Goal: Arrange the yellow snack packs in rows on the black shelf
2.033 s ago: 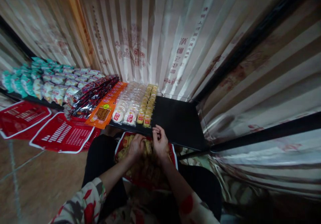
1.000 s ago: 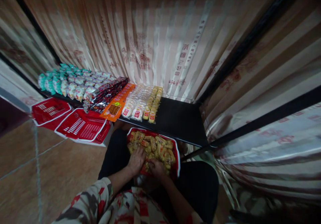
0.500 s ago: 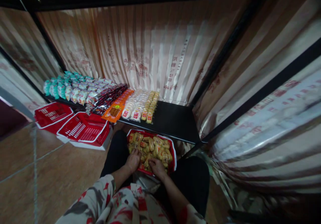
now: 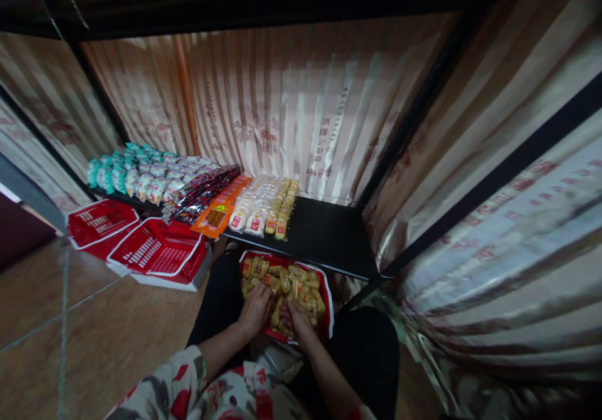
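Note:
A red plastic basket (image 4: 324, 328) with a white handle sits between my knees, filled with small snack packets (image 4: 296, 274) in clear yellowish wrappers with red labels. Over its left half, my left hand (image 4: 256, 308) has its fingers curled round a packet. Close on the right, my right hand (image 4: 295, 317) also reaches into the pile with its fingers bent together on a packet. The fingertips of both hands are partly hidden. Two rows of matching yellow packets (image 4: 282, 210) lie on the black shelf (image 4: 329, 225) just beyond the basket.
White-wrapped packets (image 4: 256, 210), an orange bag (image 4: 221, 210), dark red bags (image 4: 200, 194) and teal packets (image 4: 106, 172) line the shelf to the left. Two red baskets (image 4: 157, 247) (image 4: 103, 222) stand on the floor. Pleated printed curtains (image 4: 282, 106) hang behind black frame bars.
My two hands have drawn in over the packets, with the left shifted to the right and its fingers more curled. The view has tilted up slightly.

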Demonstrator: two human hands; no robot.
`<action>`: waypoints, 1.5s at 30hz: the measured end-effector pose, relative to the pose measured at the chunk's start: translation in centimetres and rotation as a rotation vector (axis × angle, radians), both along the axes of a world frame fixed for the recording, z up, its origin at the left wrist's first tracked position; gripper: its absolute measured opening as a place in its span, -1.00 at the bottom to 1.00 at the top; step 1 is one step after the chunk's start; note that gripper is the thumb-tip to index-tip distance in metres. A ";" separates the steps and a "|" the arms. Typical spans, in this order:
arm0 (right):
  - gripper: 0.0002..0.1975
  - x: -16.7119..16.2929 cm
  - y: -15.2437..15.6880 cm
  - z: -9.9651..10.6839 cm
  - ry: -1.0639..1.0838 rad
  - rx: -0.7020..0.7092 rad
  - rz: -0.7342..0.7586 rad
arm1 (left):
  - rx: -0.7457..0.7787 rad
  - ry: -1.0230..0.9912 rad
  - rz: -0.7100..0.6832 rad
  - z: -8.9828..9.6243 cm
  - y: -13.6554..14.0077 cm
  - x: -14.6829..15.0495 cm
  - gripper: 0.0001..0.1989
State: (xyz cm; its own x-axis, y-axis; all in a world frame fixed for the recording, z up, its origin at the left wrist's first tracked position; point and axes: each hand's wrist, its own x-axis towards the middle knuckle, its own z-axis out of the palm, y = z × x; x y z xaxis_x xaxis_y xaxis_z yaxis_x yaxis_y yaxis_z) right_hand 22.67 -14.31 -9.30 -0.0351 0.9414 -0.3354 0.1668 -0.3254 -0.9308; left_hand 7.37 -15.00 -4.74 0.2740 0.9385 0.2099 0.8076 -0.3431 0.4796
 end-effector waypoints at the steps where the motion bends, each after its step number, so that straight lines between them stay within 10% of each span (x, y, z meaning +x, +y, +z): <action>1: -0.46 0.1 0.2 0.6 0.126 -0.084 -0.074 | 0.025 -0.009 -0.018 0.3 0.0 0.3 -0.77; 5: -0.54 0.9 1.1 3.5 0.397 -0.280 -0.189 | 0.158 -0.030 -0.131 0.8 0.0 1.6 -0.79; 12: -0.62 3.0 3.4 8.6 0.508 -0.159 -0.172 | 0.461 -0.023 -0.383 2.6 1.5 2.4 -0.81; 18: -0.64 4.5 7.1 11.7 0.486 -0.068 -0.127 | 0.437 -0.042 -0.393 4.8 4.2 3.3 -0.79; 27: -0.55 5.7 10.2 12.3 0.508 -0.012 -0.161 | 0.189 -0.319 0.012 6.4 7.2 5.8 -0.74; 33: -0.52 6.4 11.9 12.2 0.512 -0.002 -0.185 | -0.020 -0.398 0.021 6.3 10.0 6.9 -0.60; 45: -0.61 6.9 15.2 13.2 0.408 0.022 -0.272 | 0.095 -0.437 -0.015 6.0 13.2 9.1 -0.57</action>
State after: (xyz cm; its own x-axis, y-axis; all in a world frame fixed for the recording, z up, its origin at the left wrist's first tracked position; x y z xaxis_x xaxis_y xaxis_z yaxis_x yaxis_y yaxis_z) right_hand 29.54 0.92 3.89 0.0886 0.9413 -0.3257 -0.3013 -0.2864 -0.9095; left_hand 16.43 -1.82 1.26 0.1542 0.9060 0.3941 0.5303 -0.4125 0.7407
